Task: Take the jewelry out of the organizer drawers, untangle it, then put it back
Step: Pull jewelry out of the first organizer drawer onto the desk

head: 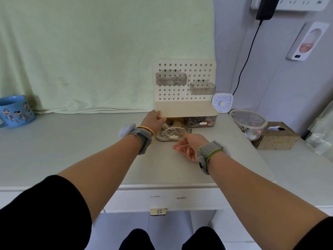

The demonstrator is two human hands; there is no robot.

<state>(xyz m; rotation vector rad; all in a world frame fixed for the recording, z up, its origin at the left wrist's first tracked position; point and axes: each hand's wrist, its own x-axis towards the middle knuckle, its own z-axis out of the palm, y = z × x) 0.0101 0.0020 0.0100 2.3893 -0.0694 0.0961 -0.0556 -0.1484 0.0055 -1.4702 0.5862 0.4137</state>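
Observation:
A cream pegboard organizer (185, 105) stands at the back of the desk with two clear drawers under its shelf. The left drawer (173, 135) is pulled out and holds a pearl strand (173, 128) and other tangled jewelry. The right drawer (201, 121) sits pushed in, with jewelry inside. My left hand (153, 120) grips the shelf's front left corner. My right hand (189, 146) hovers just in front of the open drawer, fingers loosely spread, holding nothing.
A blue cartoon mug (15, 111) stands at the far left. A white timer (222, 102), a lidded clear bowl (249, 123) and a cork tissue box (277, 136) crowd the right. A black cable (246, 56) hangs down the wall. Green cloth (90, 51) drapes behind.

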